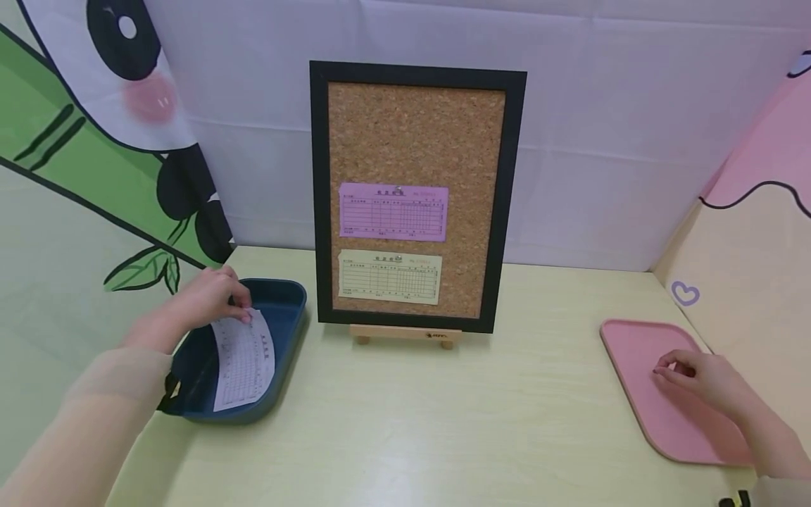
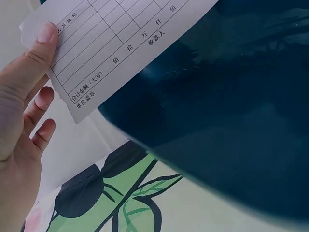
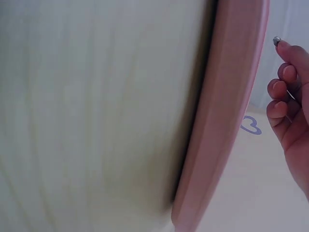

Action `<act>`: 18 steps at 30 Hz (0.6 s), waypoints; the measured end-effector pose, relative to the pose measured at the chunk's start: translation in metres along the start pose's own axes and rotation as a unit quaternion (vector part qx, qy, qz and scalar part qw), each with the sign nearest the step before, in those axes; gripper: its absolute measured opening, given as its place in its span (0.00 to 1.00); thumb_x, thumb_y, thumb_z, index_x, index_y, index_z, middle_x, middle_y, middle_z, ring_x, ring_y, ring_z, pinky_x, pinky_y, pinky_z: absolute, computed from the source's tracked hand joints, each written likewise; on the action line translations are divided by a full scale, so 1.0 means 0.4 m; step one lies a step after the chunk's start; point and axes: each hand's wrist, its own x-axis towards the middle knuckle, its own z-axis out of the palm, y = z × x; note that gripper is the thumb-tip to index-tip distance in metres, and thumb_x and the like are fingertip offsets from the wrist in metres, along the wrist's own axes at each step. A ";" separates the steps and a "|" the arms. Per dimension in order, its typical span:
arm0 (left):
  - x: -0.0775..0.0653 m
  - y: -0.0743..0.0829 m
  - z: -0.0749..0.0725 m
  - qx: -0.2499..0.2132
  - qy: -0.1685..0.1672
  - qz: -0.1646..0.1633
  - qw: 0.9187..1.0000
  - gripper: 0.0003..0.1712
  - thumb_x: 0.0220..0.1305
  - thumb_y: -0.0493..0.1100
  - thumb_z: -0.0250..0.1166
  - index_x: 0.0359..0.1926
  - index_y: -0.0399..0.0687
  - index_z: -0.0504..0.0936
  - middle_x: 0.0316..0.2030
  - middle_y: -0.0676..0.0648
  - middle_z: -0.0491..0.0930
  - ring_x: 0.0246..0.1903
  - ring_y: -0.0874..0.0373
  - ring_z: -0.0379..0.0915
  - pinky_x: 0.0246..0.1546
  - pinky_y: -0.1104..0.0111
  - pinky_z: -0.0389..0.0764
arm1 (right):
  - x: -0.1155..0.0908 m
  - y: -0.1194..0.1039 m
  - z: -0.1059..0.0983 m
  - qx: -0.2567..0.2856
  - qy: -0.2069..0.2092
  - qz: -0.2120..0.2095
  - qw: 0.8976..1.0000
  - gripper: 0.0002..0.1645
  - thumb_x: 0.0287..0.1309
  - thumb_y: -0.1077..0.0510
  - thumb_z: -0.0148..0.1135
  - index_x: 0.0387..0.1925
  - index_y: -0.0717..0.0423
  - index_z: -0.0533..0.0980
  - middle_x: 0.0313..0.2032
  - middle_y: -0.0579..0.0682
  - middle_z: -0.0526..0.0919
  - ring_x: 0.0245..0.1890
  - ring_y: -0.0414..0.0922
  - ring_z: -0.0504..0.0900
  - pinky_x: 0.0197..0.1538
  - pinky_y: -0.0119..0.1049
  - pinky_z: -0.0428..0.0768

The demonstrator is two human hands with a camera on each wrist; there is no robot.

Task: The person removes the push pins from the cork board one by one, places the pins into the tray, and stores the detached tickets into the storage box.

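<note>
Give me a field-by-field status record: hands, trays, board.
left hand: pinches one end of white slip
right hand: pinches small metallic object above pink tray
blue tray: left of corkboard, beneath white slip
pink tray: right of corkboard
corkboard: on wooden stand
attached: purple slip above pale yellow slip

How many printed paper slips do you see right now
3: a purple slip and, below it, a pale yellow slip on the corkboard, and a white slip in the left hand over the blue tray. Others may be hidden beneath it.
</note>
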 end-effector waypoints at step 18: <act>0.043 -0.019 0.060 0.021 -0.033 0.015 0.999 0.10 0.39 0.49 0.78 0.21 0.59 0.83 0.23 0.57 0.73 0.30 0.58 0.64 0.33 0.63 0.58 | 0.011 0.037 0.027 -0.014 -0.018 -0.041 0.999 0.08 0.48 0.64 0.69 0.25 0.48 0.79 0.21 0.29 0.73 0.23 0.24 0.66 0.28 0.26 0.68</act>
